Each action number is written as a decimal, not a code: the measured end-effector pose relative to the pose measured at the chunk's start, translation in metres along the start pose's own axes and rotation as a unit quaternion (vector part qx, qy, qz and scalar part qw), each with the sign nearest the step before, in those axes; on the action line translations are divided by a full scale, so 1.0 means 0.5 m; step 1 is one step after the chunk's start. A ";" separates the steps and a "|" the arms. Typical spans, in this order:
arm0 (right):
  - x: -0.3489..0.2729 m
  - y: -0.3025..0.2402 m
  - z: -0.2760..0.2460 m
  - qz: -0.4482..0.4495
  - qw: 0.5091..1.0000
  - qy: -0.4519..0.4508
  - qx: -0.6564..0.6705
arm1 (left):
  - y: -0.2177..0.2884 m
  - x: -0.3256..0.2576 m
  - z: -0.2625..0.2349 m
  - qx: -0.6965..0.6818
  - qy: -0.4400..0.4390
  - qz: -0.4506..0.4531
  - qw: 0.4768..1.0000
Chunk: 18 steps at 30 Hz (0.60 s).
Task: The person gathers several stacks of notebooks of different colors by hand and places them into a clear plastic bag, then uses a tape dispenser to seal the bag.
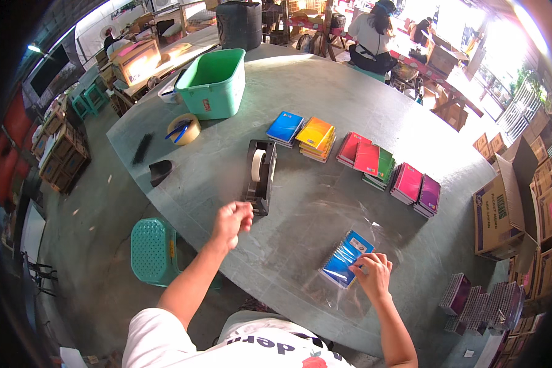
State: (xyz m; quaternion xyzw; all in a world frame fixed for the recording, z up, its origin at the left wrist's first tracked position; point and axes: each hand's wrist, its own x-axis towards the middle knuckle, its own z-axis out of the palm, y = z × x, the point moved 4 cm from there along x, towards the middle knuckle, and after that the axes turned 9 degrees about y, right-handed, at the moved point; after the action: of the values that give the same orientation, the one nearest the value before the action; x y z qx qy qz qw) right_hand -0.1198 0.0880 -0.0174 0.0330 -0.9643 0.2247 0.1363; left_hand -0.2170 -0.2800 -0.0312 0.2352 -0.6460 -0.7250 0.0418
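A black tape dispenser (pixel 265 199) with a pale roll of tape (pixel 259 165) stands on the grey table. My left hand (pixel 231 224) is at its near end, fingers closed in a pinch; whatever they hold is too small to make out. A blue spiral notebook (pixel 340 260) with a white label lies nearer to me on the right, on or in clear plastic film (pixel 313 230). At the notebook's right edge, my right hand (pixel 374 274) has its fingers bent and pinched on the film.
Stacks of blue (pixel 284 127), yellow (pixel 316 138), red (pixel 367 158), green (pixel 383 168), pink (pixel 406 183) and purple notebooks (pixel 428 195) line the table beyond. A green bin (pixel 218 101), a tape roll (pixel 187 127) and a black object (pixel 161 172) sit left. Cartons (pixel 500 211) stand right.
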 end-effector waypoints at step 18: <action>-0.028 0.044 0.044 0.148 0.988 0.003 0.053 | -0.074 -0.222 0.526 0.570 -0.447 0.345 0.597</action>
State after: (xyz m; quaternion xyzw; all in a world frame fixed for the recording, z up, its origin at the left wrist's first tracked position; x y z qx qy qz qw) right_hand -0.1145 0.0982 -0.0496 -0.1032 -0.9449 0.2933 0.1023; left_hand -0.2134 0.0078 -0.0205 -0.3828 -0.8987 -0.1548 -0.1482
